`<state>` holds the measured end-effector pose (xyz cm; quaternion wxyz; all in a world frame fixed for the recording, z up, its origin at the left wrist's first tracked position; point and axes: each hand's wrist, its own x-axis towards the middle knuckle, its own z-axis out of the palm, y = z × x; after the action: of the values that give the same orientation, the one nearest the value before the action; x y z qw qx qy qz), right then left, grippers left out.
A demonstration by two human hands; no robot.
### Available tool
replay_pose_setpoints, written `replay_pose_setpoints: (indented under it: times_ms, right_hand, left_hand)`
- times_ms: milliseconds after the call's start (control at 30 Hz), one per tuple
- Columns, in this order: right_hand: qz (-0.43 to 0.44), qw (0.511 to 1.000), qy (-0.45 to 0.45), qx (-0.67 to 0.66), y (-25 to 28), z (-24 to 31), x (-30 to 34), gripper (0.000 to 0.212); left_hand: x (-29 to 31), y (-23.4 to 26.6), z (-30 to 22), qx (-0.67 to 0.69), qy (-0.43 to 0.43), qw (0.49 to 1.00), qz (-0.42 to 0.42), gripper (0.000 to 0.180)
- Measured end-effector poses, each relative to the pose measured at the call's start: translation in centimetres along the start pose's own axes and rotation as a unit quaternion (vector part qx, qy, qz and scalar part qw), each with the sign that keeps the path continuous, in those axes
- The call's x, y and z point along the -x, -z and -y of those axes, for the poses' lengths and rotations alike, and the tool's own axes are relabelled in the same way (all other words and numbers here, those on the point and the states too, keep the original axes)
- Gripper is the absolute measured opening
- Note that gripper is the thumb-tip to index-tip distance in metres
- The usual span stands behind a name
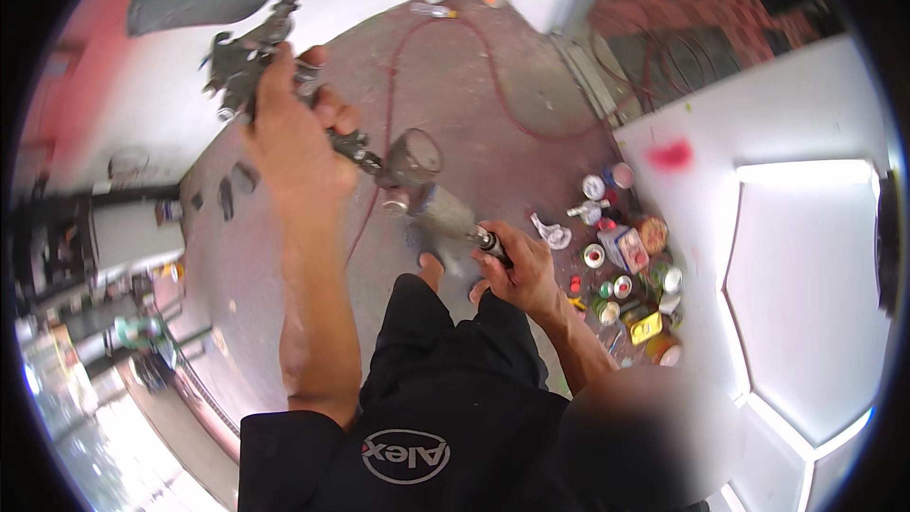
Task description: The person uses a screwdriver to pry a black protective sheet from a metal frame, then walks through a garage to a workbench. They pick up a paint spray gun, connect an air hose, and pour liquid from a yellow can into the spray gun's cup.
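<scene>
Concrete floor (455, 85) lies below: your left hand (284, 133) clenches the spray gun (251, 52), right hand (517, 270) pinches its hose fitting (488, 242). If that fitting slips loose, the red air hose (493, 85) may whip toward the paint cans (626, 275) on your right.

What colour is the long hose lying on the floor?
The hose is red, curving across the grey concrete floor; the head view shows it best.

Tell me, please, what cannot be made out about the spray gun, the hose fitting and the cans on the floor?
- Head view: spray gun nozzle, blurred by motion; trigger hidden by left hand.
- Hose fitting: its far end hidden inside right hand.
- Red hose: its far end blurs out near the upper edge.
- Paint cans: too small to tell contents.
</scene>
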<state>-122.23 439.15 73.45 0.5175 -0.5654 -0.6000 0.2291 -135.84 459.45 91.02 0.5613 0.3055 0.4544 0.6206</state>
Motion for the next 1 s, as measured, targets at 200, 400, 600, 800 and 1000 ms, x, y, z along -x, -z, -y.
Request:
replay_pose_setpoints:
  times_ms: [200,400,600,800,1000]
  right_hand:
    - [0.109,0.991,-0.011,-0.071,-9.8,8.3,-1.4,0.035]
    - [0.172,0.972,-0.042,-0.152,-22.4,16.9,-0.3,0.033]
    - [0.308,0.89,-0.147,-0.302,-36.2,26.0,-0.8,0.044]
    - [0.449,0.798,-0.192,-0.352,-51.7,29.2,-2.3,0.049]
    - [0.289,0.9,0.265,-0.191,-63.9,33.7,-14.6,0.063]
  left_hand:
    - [-3.2,13.2,-7.1,-0.033,-0.063,0.997,-0.036,0.003]
    - [-4.0,25.0,-18.3,-0.01,-0.126,0.989,-0.082,0.018]
    - [-5.6,40.3,-28.7,-0.035,-0.166,0.978,-0.121,0.01]
    - [-8.7,52.5,-32.1,-0.132,-0.276,0.922,-0.237,0.022]
    - [-13.4,63.6,-33.3,-0.255,-0.268,0.865,-0.34,0.04]
